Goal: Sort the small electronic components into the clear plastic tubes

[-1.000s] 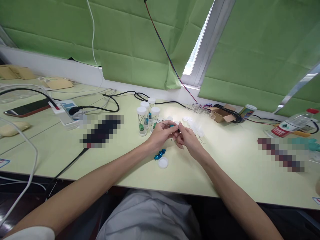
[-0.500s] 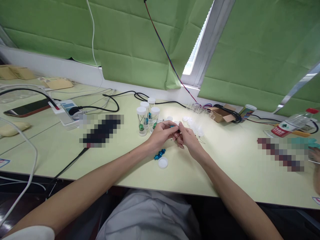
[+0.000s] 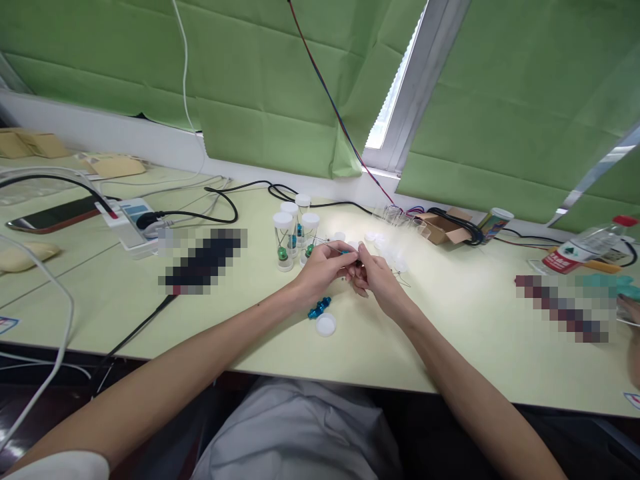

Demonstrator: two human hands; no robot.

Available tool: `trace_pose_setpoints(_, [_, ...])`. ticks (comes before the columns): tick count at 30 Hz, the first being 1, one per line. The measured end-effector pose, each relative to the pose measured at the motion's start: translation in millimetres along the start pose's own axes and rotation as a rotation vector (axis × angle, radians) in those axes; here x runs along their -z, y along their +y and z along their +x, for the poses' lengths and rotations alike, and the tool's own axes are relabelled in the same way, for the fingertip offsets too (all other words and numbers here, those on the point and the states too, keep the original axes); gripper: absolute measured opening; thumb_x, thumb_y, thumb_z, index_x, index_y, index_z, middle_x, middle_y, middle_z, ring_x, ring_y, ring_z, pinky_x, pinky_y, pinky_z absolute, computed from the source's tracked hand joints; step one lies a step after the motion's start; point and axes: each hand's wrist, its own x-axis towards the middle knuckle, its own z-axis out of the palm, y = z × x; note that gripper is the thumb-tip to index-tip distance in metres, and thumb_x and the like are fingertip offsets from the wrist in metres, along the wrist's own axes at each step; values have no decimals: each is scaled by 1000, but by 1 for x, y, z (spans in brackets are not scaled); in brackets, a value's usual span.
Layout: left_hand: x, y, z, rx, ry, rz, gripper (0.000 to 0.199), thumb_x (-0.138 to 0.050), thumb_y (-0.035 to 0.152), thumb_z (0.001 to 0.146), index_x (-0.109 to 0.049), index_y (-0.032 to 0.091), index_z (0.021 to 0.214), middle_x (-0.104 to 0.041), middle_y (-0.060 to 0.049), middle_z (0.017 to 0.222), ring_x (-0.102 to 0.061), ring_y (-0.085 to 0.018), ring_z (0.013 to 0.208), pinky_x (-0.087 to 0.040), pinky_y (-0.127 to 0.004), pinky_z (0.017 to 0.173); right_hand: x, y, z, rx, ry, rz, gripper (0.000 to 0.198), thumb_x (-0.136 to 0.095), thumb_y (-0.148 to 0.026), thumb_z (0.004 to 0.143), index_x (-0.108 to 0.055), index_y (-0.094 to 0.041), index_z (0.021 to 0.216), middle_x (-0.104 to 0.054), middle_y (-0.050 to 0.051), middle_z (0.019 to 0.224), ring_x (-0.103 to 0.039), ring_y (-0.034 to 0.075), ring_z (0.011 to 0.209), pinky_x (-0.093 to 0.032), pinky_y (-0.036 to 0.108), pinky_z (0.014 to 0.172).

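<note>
Fingers of the left hand (image 3: 319,268) and right hand (image 3: 379,275) are pinched on a small, mostly hidden blue part (image 3: 345,253) at the centre of the frame. A slack pinch could drop it on the counter (image 3: 373,347); a leftward nudge could topple the tubes (image 3: 283,235) just beside the left hand.

The left hand (image 3: 323,270) and right hand (image 3: 378,279) meet, fingertips closed around a small blue part (image 3: 345,253), mostly hidden. From them, capped vials (image 3: 283,223) stand at ten o'clock. Knobbly blue pieces (image 3: 319,308) lie at seven, a white cap (image 3: 326,325) just beside. A bottle (image 3: 560,261) leans at three; a power strip (image 3: 125,233) sits at nine.
</note>
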Motion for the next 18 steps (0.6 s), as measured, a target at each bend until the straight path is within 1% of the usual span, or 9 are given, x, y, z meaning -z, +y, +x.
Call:
trace_pose_setpoints(3, [0,-1,0,2,-3,12,13,-73,24,79,-65,13,78,-62,-3,65,-56,-10,59,-44,-24,58,0,1,1,0,9,-15,66,-48,-81,81,-44,-20,54,-43,-2,45,-33,7,37,-30,24,36])
trace_pose_setpoints(8, [0,-1,0,-1,13,7,13,-73,24,80,-65,13,78,-62,-3,67,-57,-11,62,-43,-24,58,1,3,1,28,31,-79,67,-45,-81,82,-52,-18,60,-45,-2,45,-33,7,37,-31,24,37])
trace_pose_setpoints(10, [0,1,0,0,22,7,13,-72,24,80,-65,13,78,-61,-3,66,-56,-11,61,-43,-24,57,1,3,1,40,27,-94,66,-45,-80,83,-52,-18,61,-44,-3,44,-34,7,36,-30,24,36])
trace_pose_setpoints(15, [-1,2,-1,3,26,23,13,-72,24,80,-65,13,78,-60,-3,66,-55,-10,61,-42,-24,57,1,3,0,56,19,-102,66,-44,-80,83,-51,-18,62,-48,-2,46,-35,7,36,-31,24,36])
trace_pose_setpoints(18, [-1,1,-1,5,24,32,12,-72,23,80,-65,13,78,-61,-3,66,-56,-11,61,-42,-24,57,1,3,0,59,15,-106,66,-43,-79,84,-51,-18,61,-46,-2,45,-35,7,36,-31,24,37])
